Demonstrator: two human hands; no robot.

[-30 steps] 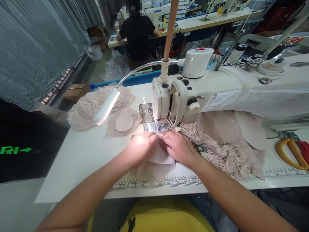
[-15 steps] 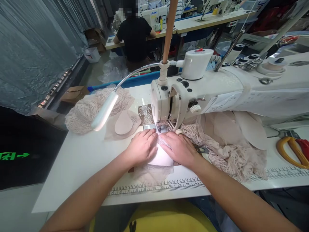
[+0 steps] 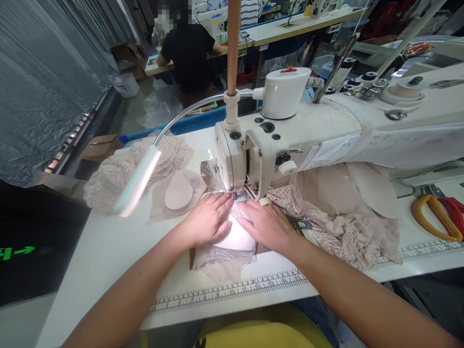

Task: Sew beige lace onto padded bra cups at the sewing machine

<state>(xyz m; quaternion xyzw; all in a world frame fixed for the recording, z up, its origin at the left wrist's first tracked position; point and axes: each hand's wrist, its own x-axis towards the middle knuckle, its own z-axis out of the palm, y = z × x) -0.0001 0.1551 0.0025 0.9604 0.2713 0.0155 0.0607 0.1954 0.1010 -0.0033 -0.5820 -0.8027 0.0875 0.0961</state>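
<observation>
My left hand [image 3: 210, 218] lies flat on the left side of a white cup-shaped pad [image 3: 236, 238], with its fingertips close to the presser foot [image 3: 235, 195]. On the other side my right hand [image 3: 267, 223] rests flat, fingers stretched toward the same foot. Both hands press on the work without grasping it. Sheer lace fabric [image 3: 223, 265] sticks out from under the pad toward the table's front edge. The white sewing machine [image 3: 232, 159] stands over the work, and its needle area is partly hidden by my fingers.
Left of the machine lie a lace bundle [image 3: 108, 179] and a pale teardrop pad [image 3: 179, 189], below a bendy lamp [image 3: 139, 180]. Gathered lace [image 3: 348, 237] and yellow-handled scissors [image 3: 435, 217] lie right. A ruler strip [image 3: 232, 292] runs along the front edge. A person [image 3: 188, 53] sits beyond.
The camera view has turned slightly, so most of the scene sits further left. Both hands stay flat on the pad beside the presser foot, with little visible change in their pose.
</observation>
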